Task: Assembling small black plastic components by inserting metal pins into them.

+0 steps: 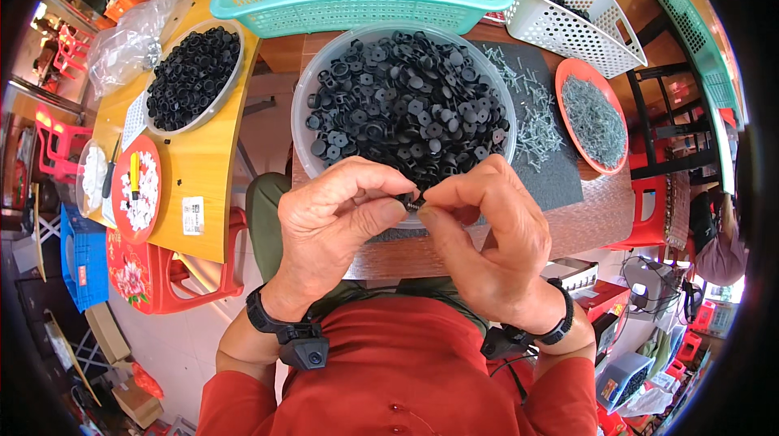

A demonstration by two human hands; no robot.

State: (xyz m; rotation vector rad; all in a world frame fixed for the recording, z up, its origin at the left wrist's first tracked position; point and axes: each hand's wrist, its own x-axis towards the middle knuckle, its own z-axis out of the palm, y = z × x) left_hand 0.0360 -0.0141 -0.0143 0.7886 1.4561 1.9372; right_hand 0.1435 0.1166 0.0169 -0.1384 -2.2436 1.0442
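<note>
My left hand and my right hand meet at the near rim of a round clear tub. Their thumbs and forefingers are pinched close together. Between the fingertips shows a small metal screw, its thread visible, against a small black plastic part. The left fingers grip the black part and the right fingers the screw, though the fingertips cover most of both. Just beyond, the tub is heaped with black plastic caps. Loose screws lie on a dark mat to the right.
An orange-red plate of screws sits at the right. Behind the tub stand a turquoise basket and a white basket. On the yellow table are a bowl of black rings and a red plate with white pieces.
</note>
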